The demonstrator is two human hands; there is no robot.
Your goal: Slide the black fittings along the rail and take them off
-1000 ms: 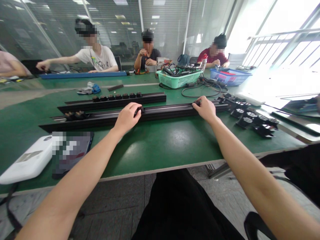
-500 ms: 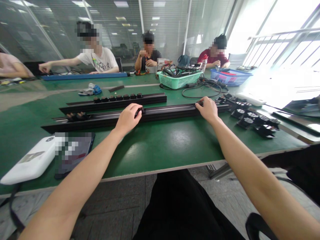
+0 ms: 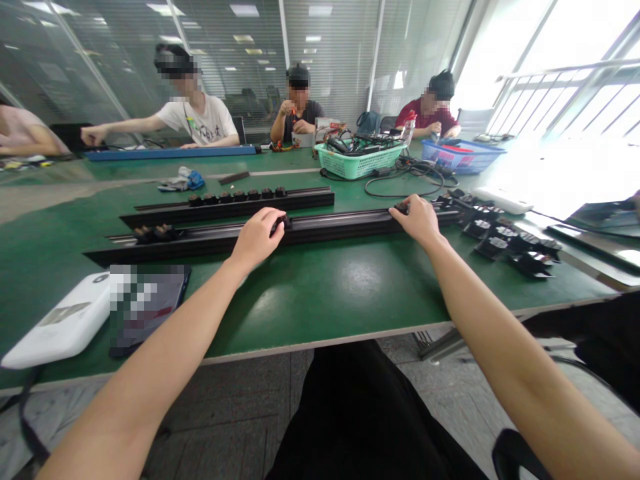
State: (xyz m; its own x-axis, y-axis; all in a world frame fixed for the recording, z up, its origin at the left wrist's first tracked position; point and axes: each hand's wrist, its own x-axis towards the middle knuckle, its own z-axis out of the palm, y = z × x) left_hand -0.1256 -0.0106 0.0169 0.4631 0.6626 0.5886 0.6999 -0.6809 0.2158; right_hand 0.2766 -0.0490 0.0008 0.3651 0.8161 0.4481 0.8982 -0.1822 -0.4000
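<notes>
A long black rail (image 3: 340,224) lies across the green table in front of me. My left hand (image 3: 260,235) is closed around a small black block (image 3: 281,223) at the rail's middle. Farther right, my right hand (image 3: 417,217) grips another small black block (image 3: 401,208) on the same rail, its lower part hidden by my fingers. More black blocks (image 3: 154,233) sit on the rail's left part. Behind it lies a second black rail (image 3: 235,202) carrying several similar blocks.
Loose black pieces (image 3: 500,237) lie to the right. A white device (image 3: 65,320) and a dark phone-like slab (image 3: 150,313) rest front left. Beyond stand a green basket (image 3: 363,163) of cables and a blue basket (image 3: 465,157). Several people sit at the far side.
Hardly anything differs. Both hands keep their places on the blocks, and the view has shifted very slightly.
</notes>
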